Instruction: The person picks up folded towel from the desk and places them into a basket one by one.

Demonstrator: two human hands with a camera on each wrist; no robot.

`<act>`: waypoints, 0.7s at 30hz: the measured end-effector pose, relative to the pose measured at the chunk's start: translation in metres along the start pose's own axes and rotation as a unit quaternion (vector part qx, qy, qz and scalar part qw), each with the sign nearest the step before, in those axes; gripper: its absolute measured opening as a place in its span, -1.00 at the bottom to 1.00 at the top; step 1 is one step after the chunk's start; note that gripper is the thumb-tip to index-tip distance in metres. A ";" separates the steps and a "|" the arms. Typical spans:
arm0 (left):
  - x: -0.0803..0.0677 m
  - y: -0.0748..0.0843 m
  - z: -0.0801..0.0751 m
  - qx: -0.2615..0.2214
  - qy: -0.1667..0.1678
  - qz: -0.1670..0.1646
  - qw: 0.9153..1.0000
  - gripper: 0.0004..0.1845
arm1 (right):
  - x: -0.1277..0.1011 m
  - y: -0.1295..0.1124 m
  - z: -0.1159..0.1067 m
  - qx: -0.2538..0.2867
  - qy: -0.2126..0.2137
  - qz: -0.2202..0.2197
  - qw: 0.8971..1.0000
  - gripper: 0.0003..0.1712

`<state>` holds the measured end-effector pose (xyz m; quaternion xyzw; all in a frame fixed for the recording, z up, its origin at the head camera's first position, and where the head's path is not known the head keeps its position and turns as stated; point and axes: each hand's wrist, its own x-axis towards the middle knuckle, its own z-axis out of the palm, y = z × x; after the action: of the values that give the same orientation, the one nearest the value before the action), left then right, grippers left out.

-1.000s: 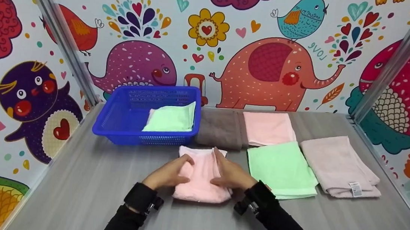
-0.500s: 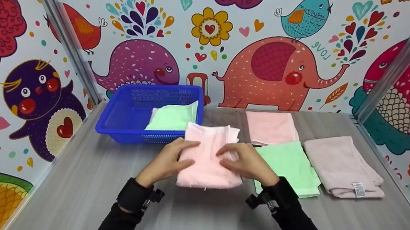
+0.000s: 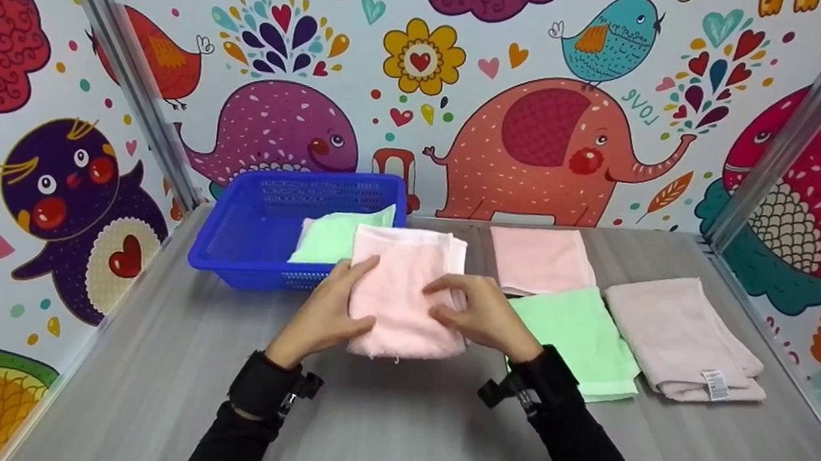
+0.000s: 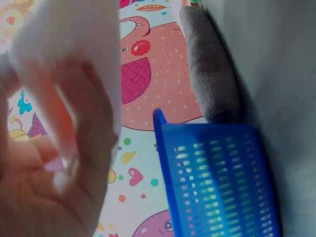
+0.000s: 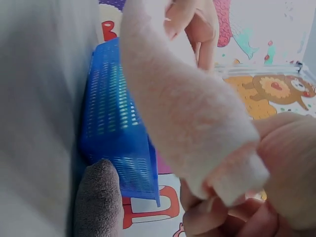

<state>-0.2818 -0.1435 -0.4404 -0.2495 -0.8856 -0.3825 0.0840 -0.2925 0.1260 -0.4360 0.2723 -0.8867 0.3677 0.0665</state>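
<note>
In the head view a folded pink towel [image 3: 405, 260] is held up above the table. My left hand [image 3: 325, 316] grips its left edge, thumb in front. My right hand [image 3: 487, 315] pinches the right edge. The right wrist view shows the towel [image 5: 182, 103] lifted clear of the table, its folded layers showing at one end. Just behind the towel stands a blue basket [image 3: 215, 267], partly covered by it. A folded light green towel [image 3: 334, 237] lies inside the basket, with a bit of pink beside it.
To the right on the grey table [image 3: 390, 439] lie a flat pink towel [image 3: 542, 260], a green towel [image 3: 573, 340] and a pale pink towel [image 3: 682, 339] with a white label. A grey-brown towel [image 4: 210, 69] lies beside the basket. Patterned walls enclose the back and sides.
Both hands have lifted the folded pink towel off the table and carried it away from the body, then slightly left towards the basket. The basket and the other towels stay put.
</note>
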 end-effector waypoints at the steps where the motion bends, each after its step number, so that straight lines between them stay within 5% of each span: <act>1: 0.002 -0.002 -0.002 0.003 0.013 0.005 1.000 -0.09 | 0.005 0.000 0.001 0.007 0.000 0.001 1.000 -0.73; 5: 0.011 -0.014 -0.009 0.008 0.064 0.023 0.998 -0.34 | 0.032 0.002 0.005 0.028 0.005 0.002 1.000 -0.68; 9: 0.021 -0.029 -0.015 0.015 0.112 0.001 0.994 -0.59 | 0.061 0.003 0.013 0.037 0.025 -0.006 0.999 -0.67; 16: 0.034 -0.054 -0.025 0.036 0.167 -0.048 0.984 -0.41 | 0.101 -0.004 0.031 0.003 0.018 0.002 1.000 -0.40; 21: 0.036 -0.073 -0.025 0.063 0.217 -0.041 0.973 -0.47 | 0.119 -0.005 0.045 -0.030 -0.013 0.032 0.999 -0.17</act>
<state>-0.3512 -0.1901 -0.4572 -0.1182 -0.8780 -0.3744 0.2737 -0.3869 0.0407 -0.4274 0.2462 -0.9065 0.3391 0.0514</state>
